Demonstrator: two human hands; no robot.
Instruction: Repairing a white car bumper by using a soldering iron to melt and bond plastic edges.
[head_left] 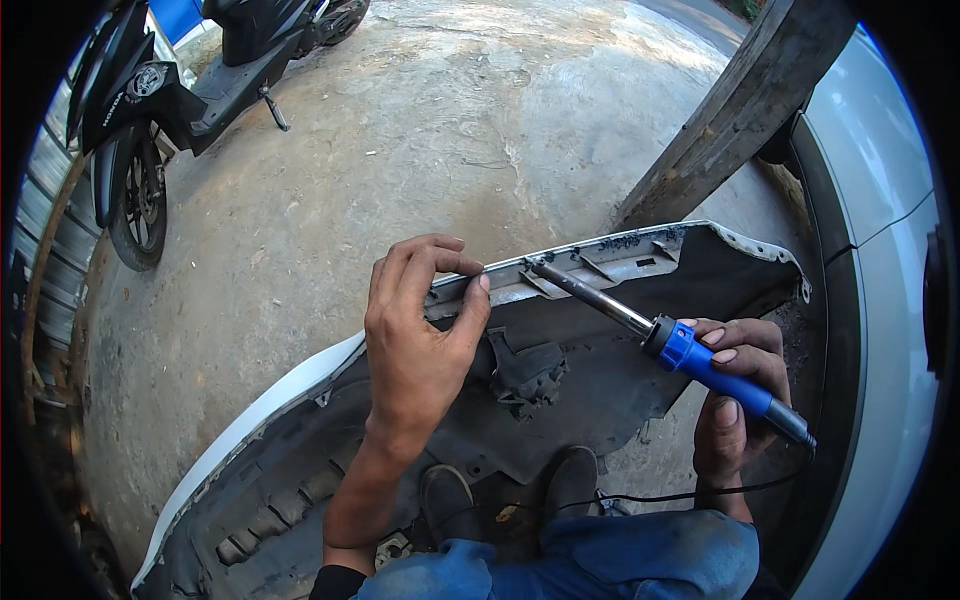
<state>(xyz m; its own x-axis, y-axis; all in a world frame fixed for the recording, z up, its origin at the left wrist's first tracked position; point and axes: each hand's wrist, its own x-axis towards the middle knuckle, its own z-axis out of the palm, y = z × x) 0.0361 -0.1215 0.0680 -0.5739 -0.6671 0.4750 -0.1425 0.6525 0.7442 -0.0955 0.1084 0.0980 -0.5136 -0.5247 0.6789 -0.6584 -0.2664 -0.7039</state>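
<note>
- From where I stand, the right hand (742, 385) has its fingers wrapped around the blue handle of a soldering iron (680, 348), thumb beneath and the other fingers over the top.
- That iron's long axis slants from those right fingers up and to the left, its metal barrel (592, 293) ending near the left fingertips.
- The left hand (415, 330) has thumb and forefinger nearly meeting at the edge of a bumper panel (610, 390); I cannot tell whether they pinch the edge itself or a small piece there.
- The gap that matters, to my eye, is between the hot end and that left pinch: the tip sits just to the right of the left fingertips, so the left hand is nearer the tip, the right nearer the cord (640, 498).
- The tip looks to be on the panel's ribbed lip (605, 262), though contact is too small to confirm.
- The lip climbs to the right from the left fingertips, crossing the iron's line at the tip; the panel's dark inner face lies below both sets of fingers.
</note>
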